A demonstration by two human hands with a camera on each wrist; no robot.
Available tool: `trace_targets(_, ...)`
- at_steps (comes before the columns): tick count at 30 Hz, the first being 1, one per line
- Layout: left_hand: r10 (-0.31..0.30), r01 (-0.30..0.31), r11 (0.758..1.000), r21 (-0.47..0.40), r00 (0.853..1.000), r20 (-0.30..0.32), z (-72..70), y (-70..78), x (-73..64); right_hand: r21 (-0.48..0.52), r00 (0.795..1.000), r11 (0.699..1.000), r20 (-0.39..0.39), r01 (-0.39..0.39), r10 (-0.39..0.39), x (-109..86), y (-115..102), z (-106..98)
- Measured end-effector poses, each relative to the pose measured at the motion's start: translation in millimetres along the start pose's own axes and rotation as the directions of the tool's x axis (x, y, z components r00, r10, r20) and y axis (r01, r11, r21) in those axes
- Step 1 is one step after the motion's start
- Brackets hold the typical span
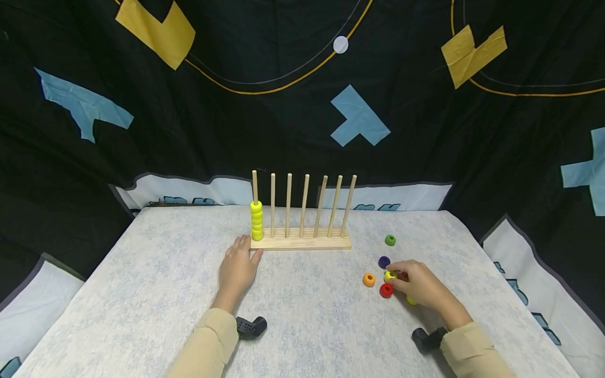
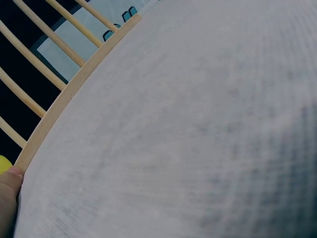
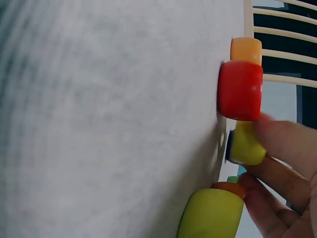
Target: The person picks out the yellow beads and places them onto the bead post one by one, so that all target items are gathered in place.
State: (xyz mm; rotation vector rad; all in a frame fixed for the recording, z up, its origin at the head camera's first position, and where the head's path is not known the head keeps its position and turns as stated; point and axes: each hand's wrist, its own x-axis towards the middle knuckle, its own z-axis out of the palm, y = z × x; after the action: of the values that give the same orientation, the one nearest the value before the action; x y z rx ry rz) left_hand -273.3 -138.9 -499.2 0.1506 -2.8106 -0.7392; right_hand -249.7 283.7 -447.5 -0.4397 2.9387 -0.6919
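A wooden peg rack (image 1: pixel 302 243) with several upright pegs stands at the back middle of the table, and a stack of yellow beads (image 1: pixel 257 220) sits on its leftmost peg. My left hand (image 1: pixel 237 270) rests at the rack's left front corner, the thumb along the front edge. In the right wrist view my right hand (image 3: pixel 287 163) pinches a yellow bead (image 3: pixel 247 144) between thumb and fingers, just behind a red bead (image 3: pixel 240 90). The head view shows my right hand (image 1: pixel 418 283) low over the table among the loose beads.
Around my right hand lie an orange bead (image 1: pixel 369 280), a purple bead (image 1: pixel 384 262) and, farther back, a green bead (image 1: pixel 390 240). Another yellow bead (image 1: pixel 411 300) is partly hidden under the hand. A black curtain (image 1: pixel 264 131) hangs behind the table.
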Motion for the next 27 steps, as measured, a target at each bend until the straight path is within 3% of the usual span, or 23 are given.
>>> trace_targets(7,0.009,-0.009,1.000,0.001,1.000,0.004,-1.9,0.0,0.0,0.090,0.991,0.994,-0.127,0.063,-0.052,2.0,-3,1)
trace_targets(14,0.013,-0.013,1.000,-0.003,1.000,-0.003,-1.2,-0.8,-0.2,0.153,0.971,0.982,-0.228,0.113,-0.076,10.0,-25,6)
trace_targets(21,0.013,-0.013,1.000,-0.009,1.000,-0.002,0.0,-2.4,-0.1,0.248,0.971,0.959,-0.226,0.139,-0.083,22.3,-57,10)
trace_targets(27,0.021,-0.021,1.000,-0.020,1.000,-0.009,1.5,-3.5,0.7,0.324,0.962,0.920,-0.224,0.222,-0.153,33.0,-81,16)
